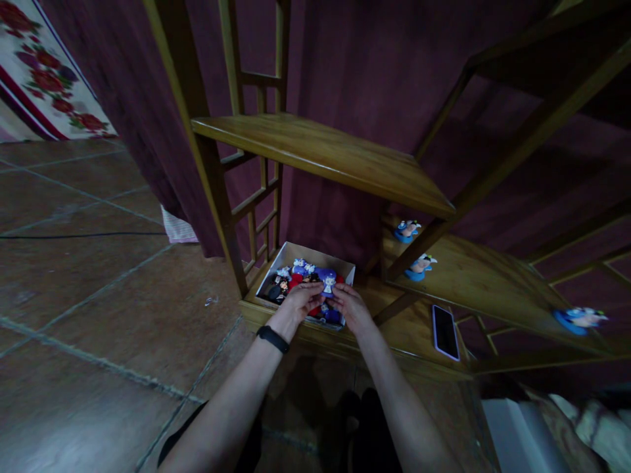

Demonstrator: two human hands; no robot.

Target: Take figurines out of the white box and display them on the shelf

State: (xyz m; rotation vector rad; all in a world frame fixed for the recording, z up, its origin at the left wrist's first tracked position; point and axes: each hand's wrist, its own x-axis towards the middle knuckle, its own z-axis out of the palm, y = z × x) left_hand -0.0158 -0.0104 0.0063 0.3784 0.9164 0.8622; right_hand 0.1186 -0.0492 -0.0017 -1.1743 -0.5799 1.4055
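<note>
- Head view: small purple-haired plastic-looking figurine with a pale face [328,282] is held between both hands, above a white-walled cardboard box [323,259]; exact tilt cannot be told
- Left hand [303,300]: fingertips gripping one side of the figurine; black wristband [273,339] on the wrist
- Right hand [349,303]: fingertips gripping the opposite side; individual finger placement too small to confirm
- Box contents: heap of small red, black and white-and-lilac figures [298,265], mostly beyond and left of the left hand; purple pieces [331,316] lie between and below the hands
- Grip, as judged: two-sided fingertip hold suits so small a piece; keep pressure light and even, on the body rather than any thin projection
- Clearance, as judged: keep the base above the heap and the box walls, since a low path could snag neighbours
- Overhead, as judged: glossy brown wooden shelf board [315,148] lies above and ahead of both hands; knuckles could strike its edge on a steep lift
- Right of the right hand: blue-based figurines [420,268] on a wooden ledge, and a dark-screened phone with a lilac edge [445,333] below; wrist should pass wide of both
</note>
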